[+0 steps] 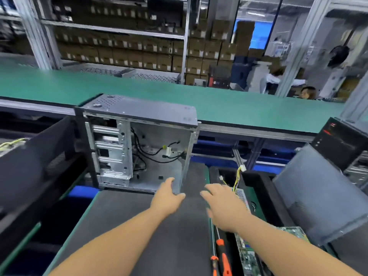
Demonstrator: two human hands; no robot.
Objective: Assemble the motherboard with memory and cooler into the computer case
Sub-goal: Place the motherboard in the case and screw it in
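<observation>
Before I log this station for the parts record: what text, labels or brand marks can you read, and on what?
None can be read.
White labels on the stacked cartons: too small and blurred.
Red markings on the black box: blurred.
Computer case: no visible text.

Computer case (139,124): dark matt painted top panel, bare silvery sheet metal inside, dull rather than mirror-bright, with perforated vents. Before it lies my work mat (159,226), dark grey, matt, faintly grainy (rubber or foam, I cannot tell which). The conveyor belt (179,92) behind is green, smooth and matt. My screwdrivers (223,257) have orange plastic handles with black grips. The motherboard (247,253) by my right arm shows a green, slightly glossy circuit surface.
</observation>
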